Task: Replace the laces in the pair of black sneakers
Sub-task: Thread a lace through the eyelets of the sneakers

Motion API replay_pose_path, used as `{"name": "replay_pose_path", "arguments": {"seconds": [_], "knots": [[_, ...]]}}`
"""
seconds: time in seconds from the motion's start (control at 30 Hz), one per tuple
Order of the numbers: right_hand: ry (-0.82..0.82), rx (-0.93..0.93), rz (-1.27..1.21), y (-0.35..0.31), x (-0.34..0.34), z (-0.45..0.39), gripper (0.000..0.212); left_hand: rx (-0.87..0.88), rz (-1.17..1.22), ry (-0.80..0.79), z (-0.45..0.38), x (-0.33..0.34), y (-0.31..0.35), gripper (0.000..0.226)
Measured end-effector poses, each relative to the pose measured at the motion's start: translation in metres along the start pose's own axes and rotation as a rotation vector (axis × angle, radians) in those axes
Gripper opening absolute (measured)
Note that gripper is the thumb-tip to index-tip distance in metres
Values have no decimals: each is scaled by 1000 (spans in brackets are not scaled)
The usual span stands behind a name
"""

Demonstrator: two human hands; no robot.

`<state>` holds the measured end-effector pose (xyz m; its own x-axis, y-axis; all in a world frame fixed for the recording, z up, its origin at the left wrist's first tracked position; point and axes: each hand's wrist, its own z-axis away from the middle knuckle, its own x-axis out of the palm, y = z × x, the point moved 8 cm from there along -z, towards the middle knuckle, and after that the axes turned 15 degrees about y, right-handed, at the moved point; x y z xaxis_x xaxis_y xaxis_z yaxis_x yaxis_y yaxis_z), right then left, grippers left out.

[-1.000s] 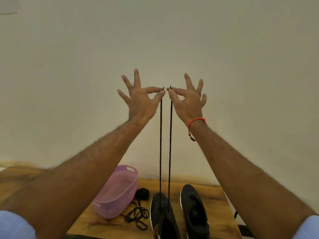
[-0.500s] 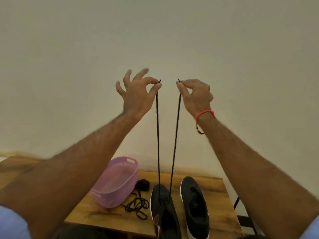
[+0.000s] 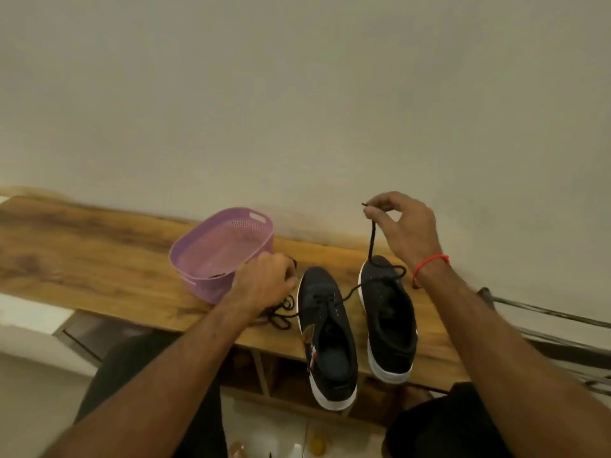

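Two black mesh sneakers with white soles sit side by side on a wooden table (image 3: 99, 259), toes towards the far wall. The left sneaker (image 3: 325, 328) has a thin black lace (image 3: 372, 241) threaded through its front eyelets. The right hand (image 3: 401, 223) pinches one lace tip above the right sneaker (image 3: 388, 312); the lace slopes down-left from those fingers. The left hand (image 3: 263, 280), curled, seems to hold the other end beside a lilac plastic basket (image 3: 221, 249), above a loose black lace pile (image 3: 279, 312).
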<state>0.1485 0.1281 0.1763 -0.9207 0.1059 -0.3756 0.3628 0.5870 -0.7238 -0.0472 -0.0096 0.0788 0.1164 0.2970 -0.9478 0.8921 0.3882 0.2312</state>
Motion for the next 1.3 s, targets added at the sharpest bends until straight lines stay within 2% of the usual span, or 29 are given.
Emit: {"name": "replay_pose_path", "arguments": {"seconds": [0.1,0.17,0.27,0.33,0.4,0.57,0.73,0.87,0.97,1.03,1.3], "knots": [[-100,41,30,33,25,31,1,-50,-121,-156,19,48,-6,25],[-173,20,95,52,40,47,3,-35,-131,-109,22,60,-1,32],[-322,-5,238,74,63,65,13,16,22,59,22,62,16,49],[-372,1,247,80,71,70,12,11,55,41,25,65,27,69],[-420,45,183,83,77,76,7,-22,36,-39,29,74,31,76],[-549,103,83,86,96,105,4,-123,183,-167,32,84,27,51],[-637,34,160,88,103,120,2,-171,247,-227,25,85,19,32],[-660,0,212,85,104,126,10,-284,407,-344,22,96,7,15],[-656,-41,256,82,104,128,9,-443,624,-420,23,100,0,11],[-654,-75,298,79,104,130,6,-509,675,-441,24,103,-4,10],[-691,-206,445,71,107,138,14,-521,689,-418,22,113,-8,10]]}}
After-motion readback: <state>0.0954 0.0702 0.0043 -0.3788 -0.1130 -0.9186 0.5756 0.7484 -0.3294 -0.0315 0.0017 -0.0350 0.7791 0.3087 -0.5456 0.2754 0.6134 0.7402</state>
